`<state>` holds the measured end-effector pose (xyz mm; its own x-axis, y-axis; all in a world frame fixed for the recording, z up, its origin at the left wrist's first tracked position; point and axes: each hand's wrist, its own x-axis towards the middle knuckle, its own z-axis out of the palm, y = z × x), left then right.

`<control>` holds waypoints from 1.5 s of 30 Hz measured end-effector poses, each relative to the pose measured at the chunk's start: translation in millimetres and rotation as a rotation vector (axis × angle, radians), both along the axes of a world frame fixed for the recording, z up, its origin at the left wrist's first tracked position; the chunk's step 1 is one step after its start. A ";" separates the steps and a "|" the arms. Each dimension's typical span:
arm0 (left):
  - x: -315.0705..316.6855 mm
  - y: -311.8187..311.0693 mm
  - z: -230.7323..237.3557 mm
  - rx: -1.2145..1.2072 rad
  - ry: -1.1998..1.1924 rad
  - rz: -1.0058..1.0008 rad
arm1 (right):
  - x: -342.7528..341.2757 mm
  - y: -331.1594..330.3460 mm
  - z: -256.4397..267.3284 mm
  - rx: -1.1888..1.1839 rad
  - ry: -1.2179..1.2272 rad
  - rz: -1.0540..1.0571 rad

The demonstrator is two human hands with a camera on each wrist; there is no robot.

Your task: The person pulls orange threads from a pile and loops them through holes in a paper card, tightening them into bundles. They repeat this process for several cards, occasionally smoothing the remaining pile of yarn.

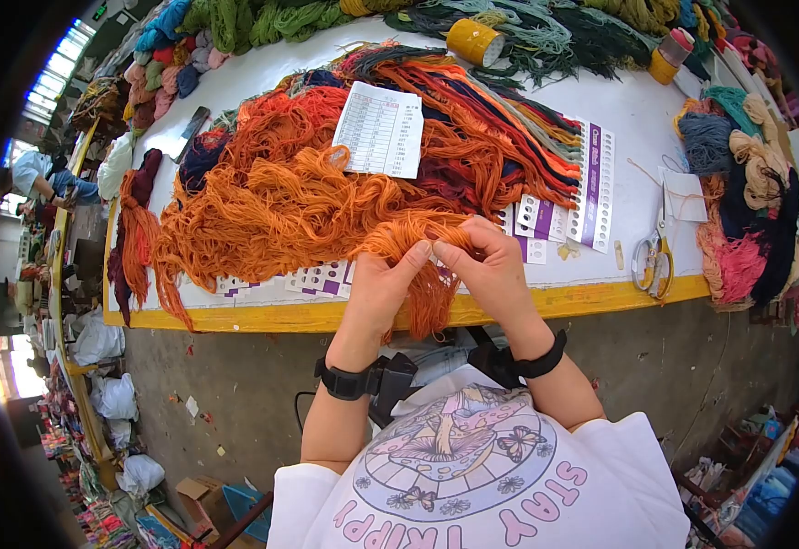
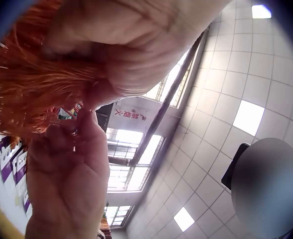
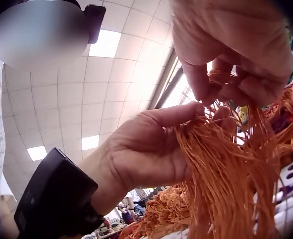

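Note:
Both hands meet at the table's front edge, thumbs nearly touching, on a bundle of orange thread [image 1: 415, 240]. The left hand [image 1: 383, 282] pinches it between thumb and curled fingers; the right hand [image 1: 493, 273] grips it just beside. Loose strands [image 3: 226, 169] hang below the fingers in the right wrist view. In the left wrist view the left hand [image 2: 131, 45] is large at the top, the right hand [image 2: 69, 174] below it. Behind them lies a large heap of orange thread [image 1: 271, 206], with a printed paper [image 1: 379, 130] on top.
Purple-and-white hole cards [image 1: 591, 188] lie right of the heap. Scissors [image 1: 654, 261] rest near the table's yellow edge [image 1: 564, 300]. More skeins [image 1: 738, 183] are at the right, green ones [image 1: 262, 23] at the back. A yellow spool [image 1: 474, 42] stands behind the heap.

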<state>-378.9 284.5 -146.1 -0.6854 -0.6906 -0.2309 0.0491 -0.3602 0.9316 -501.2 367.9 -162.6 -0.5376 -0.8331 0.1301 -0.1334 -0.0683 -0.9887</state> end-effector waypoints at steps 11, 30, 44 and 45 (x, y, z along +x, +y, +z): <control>4.0 -1.0 -4.2 -0.035 -0.008 0.052 | 0.4 -4.9 -5.8 0.045 -0.726 0.066; 6.5 -8.1 2.7 0.316 0.203 0.046 | -20.9 -2.5 -12.9 -0.152 -1.318 0.484; 2.4 -2.4 5.3 0.351 0.243 0.024 | 4.3 -1.3 12.8 0.094 -0.536 0.177; 2.1 -2.3 5.6 0.344 0.241 0.039 | 3.8 -0.6 12.6 0.079 -0.576 0.176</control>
